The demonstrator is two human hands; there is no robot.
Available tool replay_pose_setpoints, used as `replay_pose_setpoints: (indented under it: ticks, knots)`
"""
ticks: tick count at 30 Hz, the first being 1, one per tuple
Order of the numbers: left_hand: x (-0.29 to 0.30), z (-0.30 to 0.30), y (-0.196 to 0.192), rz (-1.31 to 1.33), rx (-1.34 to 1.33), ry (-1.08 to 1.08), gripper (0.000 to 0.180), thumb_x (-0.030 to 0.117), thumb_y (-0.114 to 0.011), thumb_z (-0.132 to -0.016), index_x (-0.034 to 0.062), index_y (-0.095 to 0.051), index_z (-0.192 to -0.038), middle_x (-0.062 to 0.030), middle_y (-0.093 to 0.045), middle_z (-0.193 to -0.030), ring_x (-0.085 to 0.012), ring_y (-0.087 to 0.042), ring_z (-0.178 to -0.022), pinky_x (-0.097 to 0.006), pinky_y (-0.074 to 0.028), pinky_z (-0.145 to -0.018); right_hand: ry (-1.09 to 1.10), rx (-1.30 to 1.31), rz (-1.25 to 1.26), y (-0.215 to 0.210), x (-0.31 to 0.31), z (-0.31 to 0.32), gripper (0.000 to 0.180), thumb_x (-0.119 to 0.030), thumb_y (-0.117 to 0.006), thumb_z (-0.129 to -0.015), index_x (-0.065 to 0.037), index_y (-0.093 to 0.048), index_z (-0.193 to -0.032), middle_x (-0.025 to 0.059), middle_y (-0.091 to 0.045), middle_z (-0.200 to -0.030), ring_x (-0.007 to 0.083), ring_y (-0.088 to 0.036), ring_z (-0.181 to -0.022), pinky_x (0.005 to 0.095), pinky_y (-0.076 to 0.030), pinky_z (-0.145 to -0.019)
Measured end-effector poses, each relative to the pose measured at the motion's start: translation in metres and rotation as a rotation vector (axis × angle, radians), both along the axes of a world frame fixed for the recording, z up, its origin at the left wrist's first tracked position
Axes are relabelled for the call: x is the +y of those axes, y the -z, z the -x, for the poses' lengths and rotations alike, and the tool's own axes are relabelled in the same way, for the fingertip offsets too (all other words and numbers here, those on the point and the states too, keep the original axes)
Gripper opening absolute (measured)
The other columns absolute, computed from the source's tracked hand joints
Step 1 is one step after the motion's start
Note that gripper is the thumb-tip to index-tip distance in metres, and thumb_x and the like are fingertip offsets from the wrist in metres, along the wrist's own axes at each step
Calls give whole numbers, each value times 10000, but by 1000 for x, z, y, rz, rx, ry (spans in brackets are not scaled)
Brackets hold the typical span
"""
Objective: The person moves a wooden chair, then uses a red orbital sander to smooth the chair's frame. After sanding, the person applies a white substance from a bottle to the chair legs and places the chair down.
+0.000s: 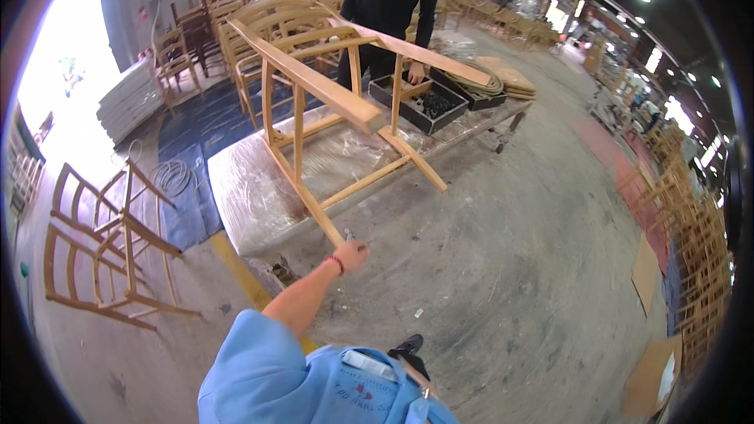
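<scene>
A light wooden chair frame [302,78] with no seat panel lies tipped over on a low table [236,177] covered in clear plastic film. My left hand [351,255], with a red bead bracelet at the wrist, is closed at the near end of one of its legs [318,216]. A small grey thing shows just above my fingers, too small to name. My right hand is out of sight. Across the table stands a person in black [390,0], one hand [416,72] at a black tray [430,123] holding small dark parts.
A second black tray [488,102] holds a coiled hose [479,78], beside stacked wooden panels [510,78]. Two chair frames [118,267] lie on the floor at left, near a coiled cable [173,178] and blue sheeting [184,137]. Chairs [683,228] are stacked along the right; cardboard [652,377] lies nearby.
</scene>
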State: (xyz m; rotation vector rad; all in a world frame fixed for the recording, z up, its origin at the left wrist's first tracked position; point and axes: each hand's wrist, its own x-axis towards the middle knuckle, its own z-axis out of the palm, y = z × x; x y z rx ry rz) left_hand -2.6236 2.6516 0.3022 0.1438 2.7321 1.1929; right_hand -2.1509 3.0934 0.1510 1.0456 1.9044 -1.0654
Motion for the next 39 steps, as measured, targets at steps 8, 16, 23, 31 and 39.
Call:
replay_pose_setpoints:
  ticks: [8,16,23,31,39]
  knots:
    - [-5,190,-36,30,-18,-595,425,348,-549,-869,22,-630,-1128,-227,-644,-1087,-358,-604,-1055,-413,-462,-913,332,348,-262,-95,275,374,217,-189,-565,-834,-30,-656,-949,126,-660,-854,220,-631,-726,360,-507,-631]
    - [-70,348,7,51,-77,-1011,540,418,-568,-886,-19,-569,-1203,-230,-586,-1212,-380,-543,-1154,-433,-434,-978,-56,699,-219,-182,220,636,222,-216,-567,-887,-40,-601,-1018,46,-620,-807,154,-590,-660,284,-473,-582]
    - [-162,429,-29,245,-191,-1152,594,490,-552,-884,51,-507,-1280,-152,-505,-1344,-296,-453,-1268,-429,-397,-1016,-396,117,-60,-154,167,625,180,-221,-596,-876,-65,-637,-956,31,-622,-780,184,-618,-695,342,-511,-582]
    - [-199,475,-21,555,-708,-578,782,519,-587,-827,168,-299,-1463,-81,-277,-1528,-273,-238,-1416,-476,-231,-1138,-184,36,-195,-174,215,676,234,-222,-603,-865,-46,-644,-1013,64,-647,-831,210,-634,-725,367,-526,-599]
    - [-186,476,-40,650,-629,-759,611,448,-694,-766,194,-546,-1302,-37,-524,-1365,-219,-491,-1265,-529,-338,-1043,-46,173,-196,-191,220,744,324,-213,-601,-858,-14,-639,-1111,97,-671,-898,223,-651,-773,362,-533,-636]
